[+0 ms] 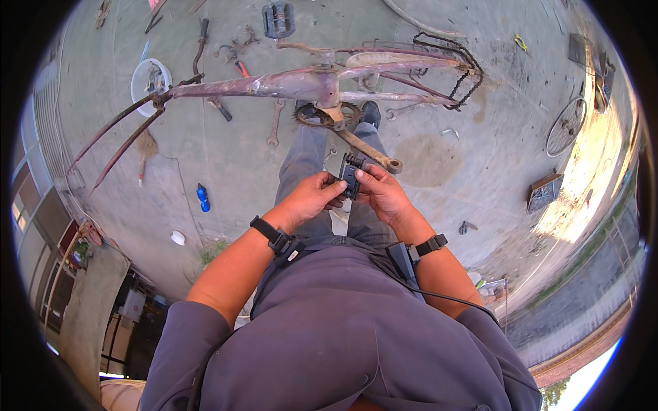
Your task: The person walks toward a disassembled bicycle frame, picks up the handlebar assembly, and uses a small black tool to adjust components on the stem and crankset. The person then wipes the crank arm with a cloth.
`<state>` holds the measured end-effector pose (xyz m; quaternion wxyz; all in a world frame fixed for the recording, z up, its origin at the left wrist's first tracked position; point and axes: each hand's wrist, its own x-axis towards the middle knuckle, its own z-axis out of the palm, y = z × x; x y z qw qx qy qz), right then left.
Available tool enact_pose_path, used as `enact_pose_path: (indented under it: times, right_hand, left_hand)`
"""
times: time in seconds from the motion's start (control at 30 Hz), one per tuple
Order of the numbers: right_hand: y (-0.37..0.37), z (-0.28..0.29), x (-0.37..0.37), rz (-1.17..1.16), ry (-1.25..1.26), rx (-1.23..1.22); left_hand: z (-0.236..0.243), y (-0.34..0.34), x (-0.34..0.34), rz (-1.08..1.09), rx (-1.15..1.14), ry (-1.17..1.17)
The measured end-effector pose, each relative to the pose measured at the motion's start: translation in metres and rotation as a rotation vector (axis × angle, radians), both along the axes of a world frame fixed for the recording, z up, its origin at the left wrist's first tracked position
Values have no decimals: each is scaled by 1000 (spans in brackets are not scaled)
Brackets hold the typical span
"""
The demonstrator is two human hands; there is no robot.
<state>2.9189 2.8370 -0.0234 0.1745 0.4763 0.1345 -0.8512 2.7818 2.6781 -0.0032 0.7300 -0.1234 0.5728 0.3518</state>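
Note:
Between both hands, in front of my body, is a black bicycle pedal (pixel 349 179), with a dark coiled or threaded part at its upper end. My left hand (pixel 317 196) pinches its left side with the thumb on top. The fingers of my right hand (pixel 385 196) close on its right side. Just beyond the hands, a rusty crank arm (pixel 370 151) slants down from the chainring (pixel 315 116). It belongs to a worn, purplish bicycle frame (pixel 267 85) with a bare fork (pixel 123 137) at the left. A dark chain (pixel 473 65) hangs at the frame's right end.
Another pedal (pixel 279 19) lies at the far side. Wrenches (pixel 276 123), a dark-handled tool (pixel 219 108), a white bucket (pixel 151 79), a brush (pixel 144 147) and a blue bottle (pixel 203 197) are scattered leftward. On the right are a wheel (pixel 567 127) and a box-like object (pixel 545 192).

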Motion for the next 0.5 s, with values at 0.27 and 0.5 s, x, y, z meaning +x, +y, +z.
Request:
enact_pose_path:
  times: [0.27, 0.5]
  right_hand:
    - [-5, 0, -3, 55, 15, 7]
    - [-10, -1, -6, 64, 12, 12]
  left_hand:
    - [0, -9, -2, 11, -11, 3]
    - [1, -14, -3, 34, 2, 4]
